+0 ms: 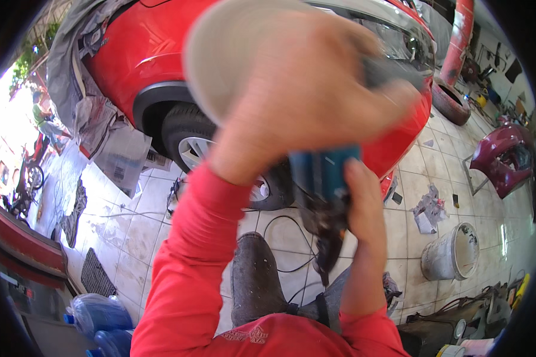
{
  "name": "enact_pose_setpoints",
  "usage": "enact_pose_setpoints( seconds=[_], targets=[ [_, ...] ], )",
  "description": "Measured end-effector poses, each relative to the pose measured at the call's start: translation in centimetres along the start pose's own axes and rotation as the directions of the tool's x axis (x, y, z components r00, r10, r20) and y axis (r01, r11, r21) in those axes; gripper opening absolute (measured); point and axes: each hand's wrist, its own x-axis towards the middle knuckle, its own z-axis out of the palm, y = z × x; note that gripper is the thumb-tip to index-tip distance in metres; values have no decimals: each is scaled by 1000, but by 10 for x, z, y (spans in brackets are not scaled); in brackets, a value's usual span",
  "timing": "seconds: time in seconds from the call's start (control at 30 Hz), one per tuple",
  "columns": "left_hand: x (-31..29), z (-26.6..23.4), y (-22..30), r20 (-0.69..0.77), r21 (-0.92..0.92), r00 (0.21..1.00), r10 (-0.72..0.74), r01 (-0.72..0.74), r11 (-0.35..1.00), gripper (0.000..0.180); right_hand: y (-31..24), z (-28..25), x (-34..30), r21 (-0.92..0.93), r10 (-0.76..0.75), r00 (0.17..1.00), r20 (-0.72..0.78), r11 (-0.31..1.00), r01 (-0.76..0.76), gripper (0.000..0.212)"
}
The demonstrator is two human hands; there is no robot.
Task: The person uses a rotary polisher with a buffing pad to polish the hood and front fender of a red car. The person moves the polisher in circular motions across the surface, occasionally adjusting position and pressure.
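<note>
teal corded polisher (323, 178) with round pale pad (220, 53), raised close before the face, long axis running pad-up to cord-down; left hand (304, 101) clamped over the head, right hand (363, 202) gripping the lower body; red car (143, 53) behind.

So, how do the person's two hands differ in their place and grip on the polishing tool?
The left hand is raised high and close to the camera, at the tool's head by the round pad; the right hand sits lower, fingers along the teal body. The left hand looks far bigger. Both are bare, with red sleeves.
</note>
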Motion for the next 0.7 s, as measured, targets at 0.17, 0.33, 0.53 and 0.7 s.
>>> enact_pose_setpoints(
  seconds=[0.17, 0.33, 0.53, 0.7],
  targets=[
    [11, -93, -74, -238, -21, 971, -16, 11, 1000, 39, -30, 64, 74, -173, -91, 993, 77, 980, 103, 67],
    [9, -67, -67, -345, -15, 936, 72, -82, 996, 53, -34, 50, 63, -157, -151, 988, 24, 976, 153, 64],
    [16, -24, -8, -18, 24, 955, 297, -296, 955, 59, -34, -6, 16, -305, -212, 976, -39, 933, 190, 61],
    [48, -20, 3, 201, -301, 929, 312, -245, 922, 38, -27, 21, -10, 49, 37, 977, -211, 998, -27, 52]
  ],
)
